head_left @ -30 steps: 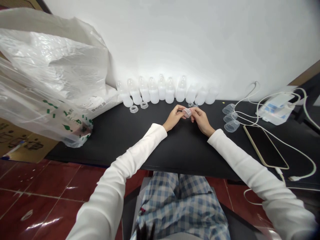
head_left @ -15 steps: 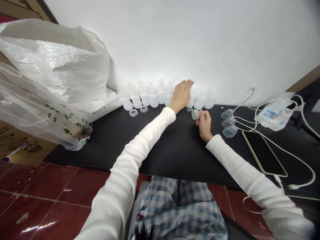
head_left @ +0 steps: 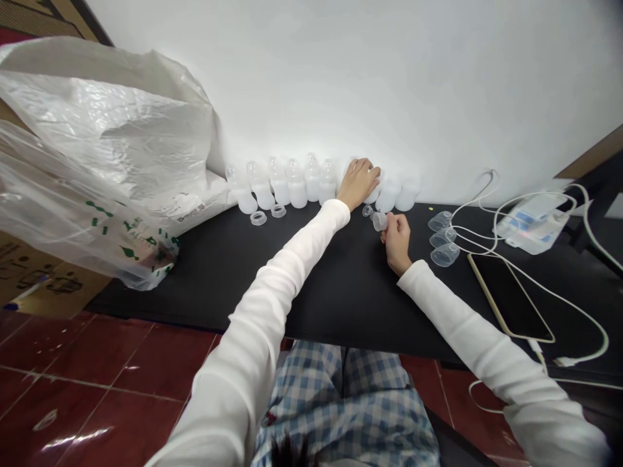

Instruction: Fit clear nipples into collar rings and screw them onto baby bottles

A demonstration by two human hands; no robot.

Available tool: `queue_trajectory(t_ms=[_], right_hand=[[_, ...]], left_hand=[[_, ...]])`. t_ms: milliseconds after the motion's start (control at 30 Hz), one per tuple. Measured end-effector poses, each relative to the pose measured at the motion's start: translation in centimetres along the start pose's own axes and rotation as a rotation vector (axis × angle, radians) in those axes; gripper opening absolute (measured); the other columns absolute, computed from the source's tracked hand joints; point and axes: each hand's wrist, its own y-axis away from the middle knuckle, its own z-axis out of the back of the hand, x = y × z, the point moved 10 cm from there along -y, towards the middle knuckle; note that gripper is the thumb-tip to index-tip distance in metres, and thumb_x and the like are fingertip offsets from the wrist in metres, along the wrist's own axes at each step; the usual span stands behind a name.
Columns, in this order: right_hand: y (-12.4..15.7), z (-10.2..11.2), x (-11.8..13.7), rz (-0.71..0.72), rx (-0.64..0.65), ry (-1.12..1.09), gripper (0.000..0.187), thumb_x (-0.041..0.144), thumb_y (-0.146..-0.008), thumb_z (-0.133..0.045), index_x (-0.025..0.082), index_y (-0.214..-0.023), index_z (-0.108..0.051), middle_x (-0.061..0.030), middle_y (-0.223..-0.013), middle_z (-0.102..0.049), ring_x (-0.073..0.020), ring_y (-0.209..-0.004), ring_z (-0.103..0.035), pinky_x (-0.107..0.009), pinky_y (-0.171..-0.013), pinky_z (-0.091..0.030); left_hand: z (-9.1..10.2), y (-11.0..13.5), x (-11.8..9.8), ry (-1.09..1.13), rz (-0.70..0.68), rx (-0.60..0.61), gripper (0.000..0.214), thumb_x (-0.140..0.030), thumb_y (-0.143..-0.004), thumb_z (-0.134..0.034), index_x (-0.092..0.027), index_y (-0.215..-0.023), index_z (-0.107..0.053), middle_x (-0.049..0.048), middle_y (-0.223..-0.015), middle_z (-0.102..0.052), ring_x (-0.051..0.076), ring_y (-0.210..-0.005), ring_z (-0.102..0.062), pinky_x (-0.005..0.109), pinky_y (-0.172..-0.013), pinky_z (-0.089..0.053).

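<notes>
Small white baby bottles [head_left: 297,192] stand in a row along the wall, several of them with clear domed tops. My left hand [head_left: 359,180] reaches into the right part of this row. Its fingers are curled over the top of one white bottle [head_left: 372,194], which is partly hidden. In front of the row, my right hand [head_left: 396,240] pinches a translucent bottle collar [head_left: 379,221] between thumb and fingers. Beside that collar is a small clear teat [head_left: 367,211]; I cannot tell whether the two touch. Two loose collar rings [head_left: 258,218] lie before the left bottles.
Three clear caps [head_left: 444,255] lie right of my right hand. White cables [head_left: 535,279], a phone [head_left: 511,298] and a clear plastic box [head_left: 533,224] occupy the right side. Large plastic bags [head_left: 146,123] bulge over the left end of the black table [head_left: 204,272].
My left hand has shifted slightly right, and its outstretched fingers have curled down over a bottle. The right hand still holds the collar in nearly the same place.
</notes>
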Motion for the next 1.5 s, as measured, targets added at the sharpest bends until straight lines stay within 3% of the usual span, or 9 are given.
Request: queue_trajectory(t_ms=[133, 267, 433, 567, 667, 767, 1100, 1367, 1500], right_hand=[[0.0, 0.3, 0.3, -0.014, -0.033, -0.054, 0.057, 0.078, -0.087, -0.059, 0.026, -0.078, -0.039, 0.0096, -0.058, -0.037, -0.0073, -0.045, -0.034, -0.022, -0.04, -0.029], [0.0, 0.0, 0.4, -0.038, -0.022, -0.106, 0.06, 0.082, -0.083, -0.061, 0.026, -0.079, -0.04, 0.0111, -0.054, -0.037, -0.0063, -0.041, -0.031, -0.02, -0.038, -0.027], [0.0, -1.4, 0.3, -0.062, 0.091, -0.125, 0.061, 0.082, -0.079, -0.065, 0.026, -0.081, -0.042, 0.0112, -0.057, -0.044, -0.0053, -0.04, -0.038, -0.019, -0.037, -0.031], [0.2, -2.4, 0.8, -0.013, 0.197, -0.101, 0.059, 0.08, -0.078, -0.068, 0.026, -0.089, -0.048, 0.0098, -0.06, -0.052, -0.0074, -0.045, -0.051, -0.019, -0.041, -0.041], [0.1, -2.5, 1.3, 0.038, 0.237, -0.078, 0.056, 0.079, -0.081, -0.066, 0.026, -0.091, -0.05, 0.0074, -0.064, -0.057, -0.0094, -0.052, -0.058, -0.021, -0.047, -0.048], [-0.3, -2.1, 1.8, 0.086, 0.259, -0.042, 0.054, 0.078, -0.085, -0.064, 0.026, -0.095, -0.052, 0.0041, -0.072, -0.061, -0.0124, -0.061, -0.065, -0.024, -0.052, -0.054], [0.5, -1.5, 4.8, 0.312, 0.317, 0.17, 0.043, 0.066, -0.096, -0.059, 0.028, -0.116, -0.062, -0.0058, -0.106, -0.069, -0.0192, -0.087, -0.069, -0.034, -0.074, -0.062], [0.7, -2.2, 4.8, 0.397, 0.423, 0.259, 0.038, 0.06, -0.096, -0.062, 0.027, -0.114, -0.065, -0.0083, -0.115, -0.067, -0.0225, -0.098, -0.069, -0.04, -0.086, -0.062], [0.7, -2.4, 4.9, 0.4, 0.45, 0.18, 0.032, 0.057, -0.092, -0.068, 0.027, -0.106, -0.065, -0.0072, -0.115, -0.066, -0.0243, -0.109, -0.069, -0.041, -0.092, -0.063]], left_hand=[[2.9, 1.3, -2.8, -0.075, -0.039, -0.125, 0.009, -0.02, -0.095, -0.06, -0.02, -0.103, -0.065, 0.0143, -0.118, -0.061, 0.034, -0.129, -0.053, 0.057, -0.12, -0.032], [5.1, 5.6, -3.6, -0.211, -0.05, -0.156, 0.019, -0.035, -0.104, -0.05, -0.022, -0.112, -0.062, 0.014, -0.121, -0.06, 0.029, -0.121, -0.06, 0.049, -0.109, -0.045], [4.6, 11.7, -1.9, -0.166, -0.062, -0.063, 0.021, -0.036, -0.102, -0.051, -0.019, -0.114, -0.054, 0.0143, -0.12, -0.059, 0.025, -0.108, -0.067, 0.039, -0.095, -0.055], [3.8, 14.1, -0.5, -0.013, -0.006, -0.127, 0.05, -0.037, -0.098, -0.061, -0.021, -0.136, -0.032, 0.0184, -0.136, -0.053, 0.028, -0.127, -0.062, 0.044, -0.105, -0.053], [2.0, 14.7, 0.6, 0.104, 0.075, -0.05, 0.074, -0.036, -0.093, -0.069, -0.021, -0.144, -0.017, 0.0239, -0.147, -0.044, 0.031, -0.136, -0.058, 0.049, -0.111, -0.049], [0.6, 15.2, 1.6, 0.174, 0.148, 0.093, 0.077, -0.039, -0.091, -0.072, -0.019, -0.142, -0.018, 0.0249, -0.144, -0.047, 0.033, -0.129, -0.063, 0.05, -0.107, -0.051], [2.7, 15.2, 1.2, -0.088, 0.08, 0.239, 0.06, -0.035, -0.09, -0.076, -0.025, -0.143, -0.049, 0.0104, -0.129, -0.055, 0.027, -0.118, -0.065, 0.042, -0.097, -0.059], [4.1, 14.9, 1.8, 0.041, 0.121, 0.165, 0.067, -0.037, -0.084, -0.083, -0.025, -0.144, -0.054, 0.0105, -0.128, -0.063, 0.026, -0.119, -0.064, 0.041, -0.106, -0.053], [5.2, 14.8, 3.1, 0.185, 0.255, 0.052, 0.056, -0.046, -0.078, -0.085, -0.02, -0.121, -0.059, 0.0093, -0.122, -0.069, 0.025, -0.115, -0.066, 0.037, -0.102, -0.052]])
